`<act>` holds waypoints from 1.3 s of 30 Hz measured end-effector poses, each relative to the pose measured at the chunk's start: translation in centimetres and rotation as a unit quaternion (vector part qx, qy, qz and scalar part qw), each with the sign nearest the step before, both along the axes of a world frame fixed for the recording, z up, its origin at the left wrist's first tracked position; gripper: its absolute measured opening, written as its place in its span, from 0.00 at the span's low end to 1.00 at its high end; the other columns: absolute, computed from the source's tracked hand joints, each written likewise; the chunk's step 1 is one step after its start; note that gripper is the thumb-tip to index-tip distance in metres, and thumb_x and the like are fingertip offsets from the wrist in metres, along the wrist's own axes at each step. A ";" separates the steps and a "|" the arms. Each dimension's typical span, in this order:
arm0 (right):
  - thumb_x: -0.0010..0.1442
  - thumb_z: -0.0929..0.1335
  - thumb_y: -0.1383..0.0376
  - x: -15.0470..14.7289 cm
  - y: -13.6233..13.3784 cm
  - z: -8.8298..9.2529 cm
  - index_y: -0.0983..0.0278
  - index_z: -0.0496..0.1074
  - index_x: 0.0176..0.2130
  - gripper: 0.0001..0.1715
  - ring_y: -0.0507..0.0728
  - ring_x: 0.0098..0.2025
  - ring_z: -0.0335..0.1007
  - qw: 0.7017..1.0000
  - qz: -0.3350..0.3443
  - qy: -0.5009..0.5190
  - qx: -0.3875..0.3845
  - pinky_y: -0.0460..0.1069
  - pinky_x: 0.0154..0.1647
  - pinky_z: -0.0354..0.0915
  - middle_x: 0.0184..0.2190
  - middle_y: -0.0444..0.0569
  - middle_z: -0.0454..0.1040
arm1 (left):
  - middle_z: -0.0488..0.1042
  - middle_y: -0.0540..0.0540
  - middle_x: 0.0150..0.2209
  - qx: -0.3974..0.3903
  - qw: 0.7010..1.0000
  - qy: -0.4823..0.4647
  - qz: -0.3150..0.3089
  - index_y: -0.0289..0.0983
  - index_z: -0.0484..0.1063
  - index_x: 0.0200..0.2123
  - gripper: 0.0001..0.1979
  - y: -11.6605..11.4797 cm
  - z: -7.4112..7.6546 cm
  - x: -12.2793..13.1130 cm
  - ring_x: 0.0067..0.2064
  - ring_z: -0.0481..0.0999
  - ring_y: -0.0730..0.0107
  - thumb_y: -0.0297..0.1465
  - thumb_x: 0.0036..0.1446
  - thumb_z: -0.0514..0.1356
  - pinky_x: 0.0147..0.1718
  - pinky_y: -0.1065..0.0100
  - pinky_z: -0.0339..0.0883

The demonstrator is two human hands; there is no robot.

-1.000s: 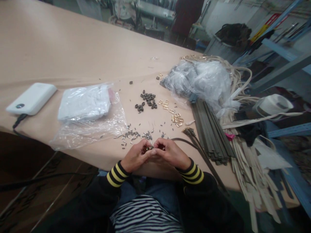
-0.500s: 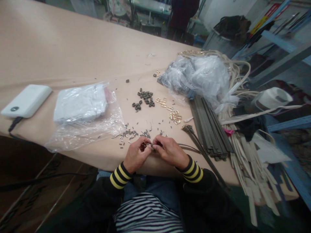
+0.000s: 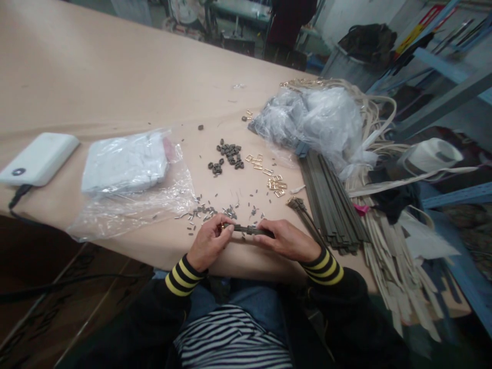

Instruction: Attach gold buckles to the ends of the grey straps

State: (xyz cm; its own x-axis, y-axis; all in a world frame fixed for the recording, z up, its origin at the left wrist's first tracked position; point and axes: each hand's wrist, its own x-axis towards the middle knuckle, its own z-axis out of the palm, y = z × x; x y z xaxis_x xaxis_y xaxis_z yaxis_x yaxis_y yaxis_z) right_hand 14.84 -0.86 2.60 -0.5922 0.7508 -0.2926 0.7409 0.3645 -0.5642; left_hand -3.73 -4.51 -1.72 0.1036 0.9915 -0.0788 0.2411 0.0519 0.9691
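Between my two hands stretches a dark olive strap [image 3: 242, 228], with small loops around it near the middle. My left hand [image 3: 209, 242] is closed on the strap's end, where a bit of gold metal shows at the fingers. My right hand [image 3: 290, 240] pinches the strap farther right, its thumb and fingers pressed together. Just beyond the left fingers lie many small dark pieces [image 3: 207, 210]. A pile of dark strap loops [image 3: 230, 149] lies farther back, beside several gold rectangular buckles [image 3: 275, 183]. Right of my right hand are straps with gold buckles [image 3: 298, 205].
A bundle of olive straps [image 3: 330, 205] and pale straps [image 3: 395, 266] fills the table's right side. Behind them sits a clear plastic bag [image 3: 326, 118]. To the left are a wrapped white packet [image 3: 125, 164] and a white power bank [image 3: 40, 158] with a cable.
My right hand has moved right, away from the left hand, and more of the strap shows between them. The left hand has shifted slightly left and keeps its hold.
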 end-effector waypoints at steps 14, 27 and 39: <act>0.53 0.61 0.65 -1.6 -0.9 -2.0 0.67 0.65 0.23 0.10 0.47 0.21 0.53 0.961 -0.035 0.217 -0.167 0.43 0.23 0.51 0.18 0.41 0.61 | 0.65 0.51 0.24 0.063 0.995 0.056 -0.045 0.35 0.65 0.29 0.06 0.0 0.2 -0.1 0.27 0.63 0.74 0.29 0.51 0.50 0.28 0.72 0.58; 0.53 0.61 0.59 -1.9 -1.4 -2.1 0.66 0.62 0.25 0.13 0.46 0.16 0.56 0.919 -0.104 0.231 -0.302 0.42 0.17 0.51 0.20 0.42 0.66 | 0.60 0.54 0.22 0.093 0.985 0.081 -0.123 0.36 0.60 0.27 0.02 0.0 0.0 -0.1 0.24 0.59 0.77 0.26 0.49 0.50 0.24 0.73 0.55; 0.53 0.61 0.56 -2.2 -1.2 -2.3 0.66 0.61 0.22 0.16 0.45 0.16 0.45 0.934 -0.097 0.242 -0.244 0.43 0.17 0.43 0.13 0.36 0.52 | 0.60 0.53 0.23 0.124 0.985 0.092 -0.077 0.37 0.59 0.28 0.06 -0.4 -0.6 0.1 0.26 0.61 0.74 0.31 0.56 0.46 0.27 0.71 0.57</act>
